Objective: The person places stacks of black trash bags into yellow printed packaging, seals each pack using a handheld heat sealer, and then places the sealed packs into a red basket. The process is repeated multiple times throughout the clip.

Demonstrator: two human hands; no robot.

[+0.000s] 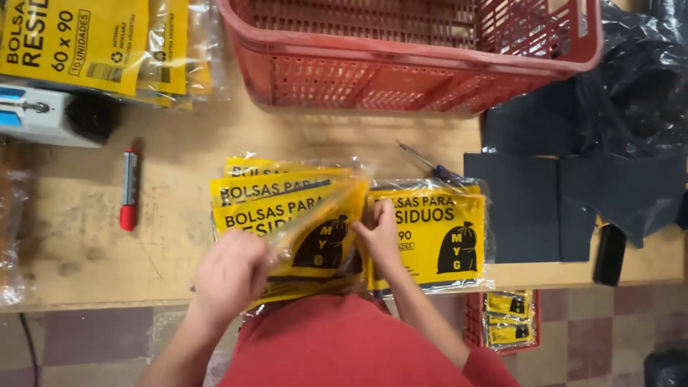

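My left hand (231,276) grips the near edge of a clear plastic packet with a yellow label (287,215), which lies on a fanned stack of like packets at the wooden table's front edge. My right hand (380,236) pinches the same packet's right edge, fingers closed on the plastic. Beside it to the right lies another yellow-labelled packet (437,236), flat on the table. My red shirt fills the bottom of the view.
A red plastic crate (408,79) stands at the back. Folded black bags (530,208) lie at right, with a loose black bag heap (645,86) behind. A red marker (129,188), a blue-handled screwdriver (430,165), more yellow packets (93,43) and a grey device (50,115) sit left.
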